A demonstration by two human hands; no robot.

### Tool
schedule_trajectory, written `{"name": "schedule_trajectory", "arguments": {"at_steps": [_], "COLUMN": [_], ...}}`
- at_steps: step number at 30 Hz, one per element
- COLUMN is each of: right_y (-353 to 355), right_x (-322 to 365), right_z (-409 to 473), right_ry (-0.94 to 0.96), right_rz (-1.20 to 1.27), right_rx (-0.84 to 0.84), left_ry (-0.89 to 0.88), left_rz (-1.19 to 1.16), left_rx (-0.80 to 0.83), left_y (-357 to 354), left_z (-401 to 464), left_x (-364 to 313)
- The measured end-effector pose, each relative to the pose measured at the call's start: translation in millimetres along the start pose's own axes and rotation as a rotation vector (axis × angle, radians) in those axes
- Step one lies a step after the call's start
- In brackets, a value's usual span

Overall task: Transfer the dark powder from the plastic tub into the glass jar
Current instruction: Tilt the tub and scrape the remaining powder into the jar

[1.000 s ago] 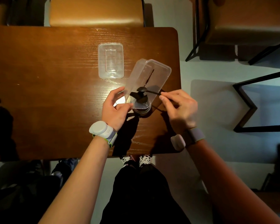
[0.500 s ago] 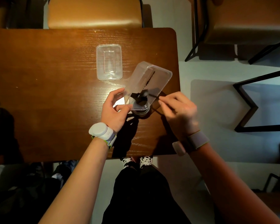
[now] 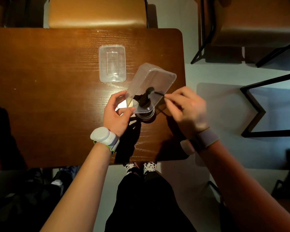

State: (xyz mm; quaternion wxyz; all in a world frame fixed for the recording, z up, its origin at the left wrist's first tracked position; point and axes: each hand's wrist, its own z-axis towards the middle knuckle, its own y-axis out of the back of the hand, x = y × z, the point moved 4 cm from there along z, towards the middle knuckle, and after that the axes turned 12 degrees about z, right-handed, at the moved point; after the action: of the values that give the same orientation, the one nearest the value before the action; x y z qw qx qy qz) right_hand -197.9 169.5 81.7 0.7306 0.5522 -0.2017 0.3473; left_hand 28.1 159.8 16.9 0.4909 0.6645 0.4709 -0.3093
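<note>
A: Head view, starting nearest: the person's left hand (image 3: 117,113) pinches the low corner of the plastic tub (image 3: 151,87), fingers closed on its rim and wall. Why hold it like that?

B: Probably so the tub stays tipped, its low short end resting right over the mouth of the glass jar (image 3: 145,114). The tilt lets the dark powder (image 3: 143,100) slide toward that end, a judgement from how it has gathered there.

A: And the right hand (image 3: 189,108)?

B: It is closed around the handle of a thin spoon (image 3: 159,93), whose dark tip reaches in through the tub's open side. It looks placed to rake the powder down into the jar.

A: How does the powder look?

B: A small black heap low in the clear tub, just above the jar's rim, with a thinner smear higher up. How much already sits in the jar cannot be told; the tub covers its mouth.

A: Farther out?

B: The tub's clear lid (image 3: 112,63) lies flat on the table (image 3: 49,84), apart from the work, likely set aside to stay out of the way.
</note>
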Motion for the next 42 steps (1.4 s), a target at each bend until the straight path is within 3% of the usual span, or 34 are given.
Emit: {"name": "schedule_trajectory", "arguments": {"at_steps": [3, 8, 13, 27, 33, 38, 42], "right_y": [12, -20, -28, -29, -18, -24, -25], "right_x": [-4, -3, 13, -2, -2, -12, -20], "right_z": [8, -8, -11, -18, -16, -15, -29], "right_ry": [0.02, -0.125, -0.115, -0.225, -0.193, -0.204, -0.18], "right_rz": [-0.018, 0.027, 0.137, 0.091, 0.116, 0.068, 0.072], "right_rx": [-0.103, 0.025, -0.1, -0.045, -0.106, 0.0, -0.033], "left_ry": [-0.016, -0.03, -0.043, -0.05, -0.044, -0.072, -0.057], "left_rz": [0.022, 0.029, 0.05, 0.033, 0.021, 0.038, 0.038], "left_rx": [-0.008, 0.014, 0.039, 0.098, 0.107, 0.109, 0.099], "left_y": [1, 0, -1, 8, 9, 8, 5], "left_z": [0, 2, 5, 0, -1, 0, 3], "left_x": [0, 5, 5, -2, -1, -2, 0]}}
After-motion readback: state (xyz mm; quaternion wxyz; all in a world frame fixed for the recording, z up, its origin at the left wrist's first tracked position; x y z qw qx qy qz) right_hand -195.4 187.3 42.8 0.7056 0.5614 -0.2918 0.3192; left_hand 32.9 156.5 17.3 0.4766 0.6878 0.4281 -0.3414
